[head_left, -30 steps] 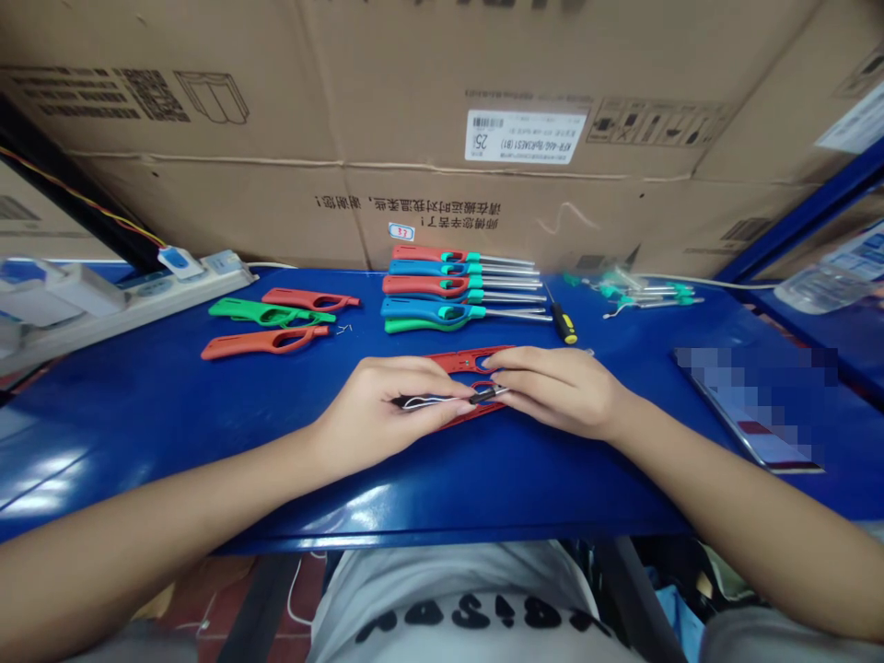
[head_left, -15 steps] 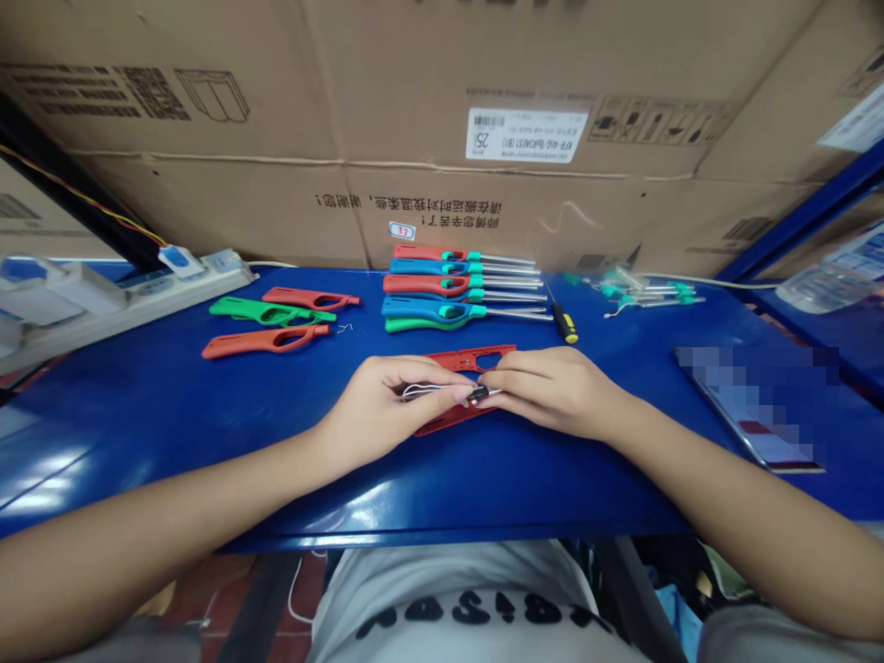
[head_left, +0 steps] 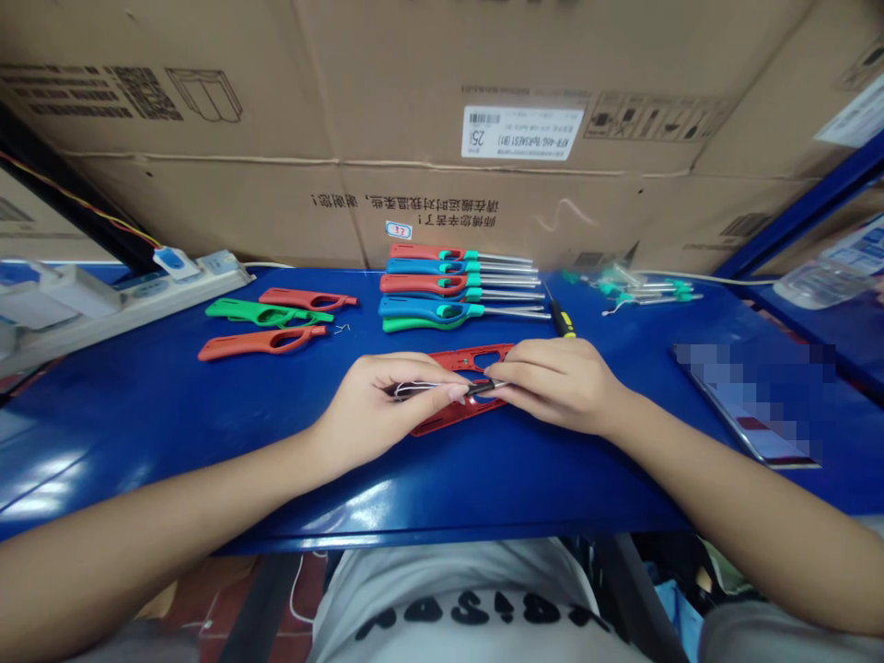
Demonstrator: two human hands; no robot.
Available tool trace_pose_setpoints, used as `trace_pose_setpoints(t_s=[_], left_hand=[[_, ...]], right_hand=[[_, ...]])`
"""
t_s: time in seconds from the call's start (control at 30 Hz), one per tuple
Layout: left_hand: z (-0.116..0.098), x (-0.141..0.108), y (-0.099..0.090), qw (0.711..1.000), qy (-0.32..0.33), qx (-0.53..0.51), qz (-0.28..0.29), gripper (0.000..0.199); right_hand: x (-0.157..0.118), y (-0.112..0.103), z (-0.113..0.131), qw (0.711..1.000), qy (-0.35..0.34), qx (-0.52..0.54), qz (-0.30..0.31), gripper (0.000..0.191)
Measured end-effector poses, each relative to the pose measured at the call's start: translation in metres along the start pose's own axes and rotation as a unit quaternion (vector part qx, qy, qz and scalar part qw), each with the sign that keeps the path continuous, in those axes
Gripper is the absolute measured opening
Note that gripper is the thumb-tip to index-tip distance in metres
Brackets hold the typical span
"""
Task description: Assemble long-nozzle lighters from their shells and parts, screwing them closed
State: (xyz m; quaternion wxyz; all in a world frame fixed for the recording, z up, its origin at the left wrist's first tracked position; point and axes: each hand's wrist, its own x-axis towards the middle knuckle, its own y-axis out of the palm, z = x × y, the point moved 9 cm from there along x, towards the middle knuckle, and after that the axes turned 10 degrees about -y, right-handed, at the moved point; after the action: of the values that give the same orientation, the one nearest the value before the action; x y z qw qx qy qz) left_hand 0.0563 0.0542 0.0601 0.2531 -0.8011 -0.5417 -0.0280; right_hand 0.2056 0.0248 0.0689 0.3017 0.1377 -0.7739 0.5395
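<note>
Between my two hands is a small black part with white wires [head_left: 478,389] and a metal end. My left hand [head_left: 373,401] pinches its left side with thumb and fingers, and the thin wires run back into the palm. At the metal end, the fingertips of my right hand [head_left: 567,379] are closed on it. Below lie two red lighter shell halves [head_left: 452,359], open side up and partly covered by my fingers.
Assembled lighters [head_left: 428,313] with metal tubes lie in a row at the back, beside a yellow-black screwdriver [head_left: 566,322]. Coloured handles [head_left: 266,343] are at left near a power strip [head_left: 186,293]. Green-tipped tubes [head_left: 649,293] and a phone [head_left: 746,405] lie right. Cardboard [head_left: 407,129] stands behind.
My fingers have shifted slightly apart along the black part, so more of it and its metal end shows. My right hand moved a little to the right.
</note>
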Motion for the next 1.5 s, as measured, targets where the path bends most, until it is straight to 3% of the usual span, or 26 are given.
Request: trace_pose_setpoints(t_s=[0.17,0.33,0.53,0.67,0.77,1.0,1.2,1.5], left_hand=[[-0.001,-0.003,0.006,0.999,0.015,0.028,0.006,0.009],[-0.005,-0.006,0.005,0.996,0.043,0.076,-0.021,0.014],[-0.022,-0.017,0.006,0.976,0.172,0.131,-0.014,0.020],[-0.025,-0.020,0.007,0.971,0.187,0.145,-0.010,0.023],[-0.029,-0.020,0.005,0.968,0.196,0.154,-0.025,0.019],[-0.028,-0.019,-0.001,0.963,0.188,0.180,-0.064,0.019],[-0.025,-0.017,0.004,0.964,0.197,0.171,-0.042,0.014],[-0.011,-0.010,0.001,0.985,0.119,0.122,-0.038,0.011]], right_hand=[[0.003,0.009,0.004,0.999,0.000,0.018,0.034,0.016],[0.002,0.022,0.002,0.990,0.042,0.100,0.086,0.020],[0.003,0.023,0.000,0.968,0.093,0.220,0.078,0.020],[-0.002,0.025,-0.008,0.950,0.154,0.264,0.071,0.006],[-0.002,0.023,-0.009,0.952,0.148,0.262,0.060,0.004],[0.002,0.023,-0.004,0.966,0.097,0.222,0.087,0.015],[0.001,0.024,-0.001,0.973,0.078,0.197,0.096,0.019],[0.005,0.019,0.006,0.986,0.047,0.126,0.093,0.019]])
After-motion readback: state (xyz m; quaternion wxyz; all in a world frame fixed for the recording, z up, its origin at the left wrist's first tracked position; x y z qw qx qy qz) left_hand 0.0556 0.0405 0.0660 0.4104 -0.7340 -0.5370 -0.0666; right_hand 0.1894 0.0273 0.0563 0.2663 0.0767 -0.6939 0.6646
